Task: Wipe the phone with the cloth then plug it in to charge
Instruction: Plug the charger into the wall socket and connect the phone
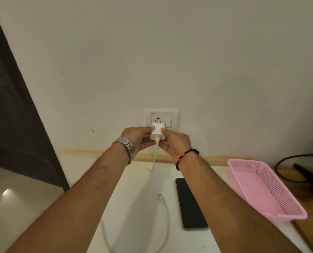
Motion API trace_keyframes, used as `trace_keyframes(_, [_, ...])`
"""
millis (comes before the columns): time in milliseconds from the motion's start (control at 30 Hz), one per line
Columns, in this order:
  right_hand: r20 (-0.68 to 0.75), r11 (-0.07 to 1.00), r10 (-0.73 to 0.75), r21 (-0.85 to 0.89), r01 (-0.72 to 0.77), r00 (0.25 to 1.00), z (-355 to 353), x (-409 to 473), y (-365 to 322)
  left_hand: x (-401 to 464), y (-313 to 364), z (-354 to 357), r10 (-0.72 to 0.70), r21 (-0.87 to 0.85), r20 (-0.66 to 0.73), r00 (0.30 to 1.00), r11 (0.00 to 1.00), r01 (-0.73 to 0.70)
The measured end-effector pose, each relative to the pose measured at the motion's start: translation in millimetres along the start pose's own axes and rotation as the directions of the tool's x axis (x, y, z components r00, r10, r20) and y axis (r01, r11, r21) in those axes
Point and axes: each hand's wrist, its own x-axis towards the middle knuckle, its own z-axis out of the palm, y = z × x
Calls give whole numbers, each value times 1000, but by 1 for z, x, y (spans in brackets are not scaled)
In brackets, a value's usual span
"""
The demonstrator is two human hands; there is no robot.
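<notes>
Hands: left hand (139, 138) w/ steel link watch (127, 147) and right hand (174, 143) w/ black-and-red bead bracelet (186, 157) both pinch the white square charger adapter (157, 132), thumbs on its sides.
Adapter: held against the white wall socket plate (162, 118), below the top pin hole; rocker switch (168, 121) just beside it.
Cable: white charging cable (165, 216) hangs from adapter, loops over white bench (133, 198); free plug end (160, 195) lies near phone, not touching it.
Phone: black slab smartphone (190, 203) flat on bench, screen dark, partly under right forearm.
Basket: pink perforated plastic basket (265, 187) right of phone.
Writing: none legible; small red mark on basket rim, unreadable.
</notes>
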Motion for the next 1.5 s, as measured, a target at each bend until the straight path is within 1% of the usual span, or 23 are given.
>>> trace_keyframes(200, [-62,1000,7,26,-5,998,9,6,-5,9,1,5,21,-18,-56,998,1000,-23])
trace_keyframes(400, [-109,1000,15,29,-12,994,16,16,-13,17,5,16,37,-17,-159,987,999,-40])
trace_keyframes(467, [-99,1000,19,11,-18,995,15,14,-14,13,3,17,51,-9,-172,984,999,-53])
trace_keyframes(533, [-35,999,42,-9,-43,999,10,7,-16,5,5,16,45,18,-137,989,999,-43])
trace_keyframes(600, [20,995,82,-65,-80,996,1,-3,-17,-5,6,14,32,77,-137,990,997,-22])
trace_keyframes(667, [20,984,84,-160,-79,996,-13,-12,-15,-17,6,8,55,121,-186,981,992,-33])
trace_keyframes(767, [-33,965,-10,-262,1,999,-41,-29,3,-38,-3,-13,178,195,-297,938,973,-123])
trace_keyframes(800, [-61,938,-48,-346,24,997,-52,-35,14,-45,-9,-20,199,208,-318,927,969,-136])
trace_keyframes(833, [-75,883,-86,-468,41,993,-64,-40,28,-52,-17,-27,198,211,-329,923,968,-133])
trace_keyframes(867, [-60,793,-114,-607,55,992,-73,-46,43,-60,-27,-32,180,208,-334,925,972,-114])
trace_keyframes(933, [21,553,-110,-829,78,994,-82,-60,72,-73,-51,-37,107,188,-332,937,981,-46])
trace_keyframes(967, [49,423,-92,-902,84,995,-82,-66,85,-78,-63,-38,65,180,-327,943,984,-6])
trace_keyframes(1033, [80,170,-114,-980,99,990,-76,-75,106,-87,-88,-38,-10,187,-300,954,980,69])
trace_keyframes(1067, [96,75,-149,-991,108,984,-73,-80,113,-90,-99,-37,-40,203,-283,958,974,101])
trace_keyframes(1133, [126,-39,-208,-992,121,970,-66,-86,119,-94,-115,-37,-77,247,-263,962,958,144])
trace_keyframes(1200, [144,-105,-212,-987,124,967,-60,-88,119,-96,-124,-36,-92,285,-256,962,944,166])
trace_keyframes(1267, [137,-111,-196,-987,117,971,-56,-91,118,-95,-129,-33,-96,307,-253,963,936,174])
trace_keyframes(1300, [124,-82,-189,-991,110,974,-56,-93,116,-95,-130,-32,-92,317,-255,962,932,173])
trace_keyframes(1400, [83,93,-214,-990,105,973,-66,-103,111,-91,-131,-25,-67,353,-261,963,922,160])
trace_keyframes(1500, [35,290,-323,-947,134,946,-91,-115,102,-87,-134,-12,-75,394,-230,970,905,163])
